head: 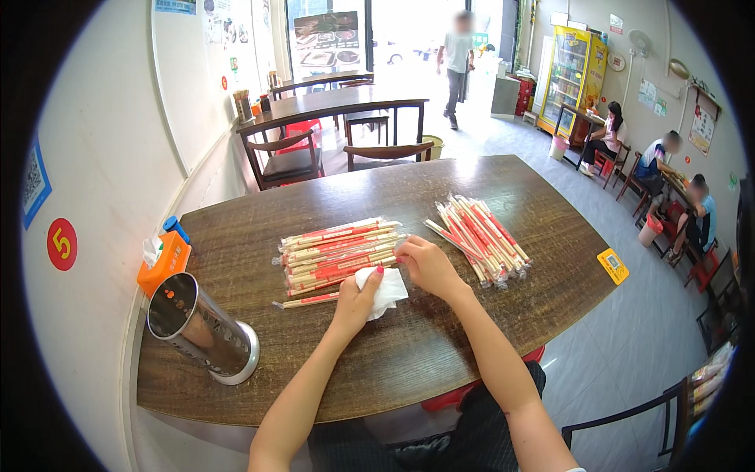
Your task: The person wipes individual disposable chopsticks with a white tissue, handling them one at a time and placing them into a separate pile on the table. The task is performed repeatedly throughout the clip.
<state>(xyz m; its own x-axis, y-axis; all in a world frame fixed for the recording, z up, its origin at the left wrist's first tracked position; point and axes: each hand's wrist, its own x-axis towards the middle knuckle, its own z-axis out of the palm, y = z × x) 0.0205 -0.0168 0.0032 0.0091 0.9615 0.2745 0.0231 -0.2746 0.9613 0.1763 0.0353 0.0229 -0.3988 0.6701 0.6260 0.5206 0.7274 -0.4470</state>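
Observation:
My left hand [357, 300] holds a crumpled white tissue [389, 289] and lies over the near end of a wrapped chopstick pair [312, 300]. Just right of it, my right hand [429, 266] has its fingertips at the right ends of a stacked pile of plastic-wrapped chopsticks with red bands [336, 251]; whether it grips one cannot be told. A second pile of wrapped chopsticks [481, 236] lies slanted on the right of the wooden table [430, 354]. At the left stands a tall metal chopstick holder [212, 336], which looks empty inside.
An orange tissue box [168, 259] and a small blue object [176, 229] sit by the left wall. A yellow card [613, 266] lies at the right table edge. Chairs [386, 154] stand beyond the table. One person [457, 59] is upright near the doorway; several people sit along the right wall.

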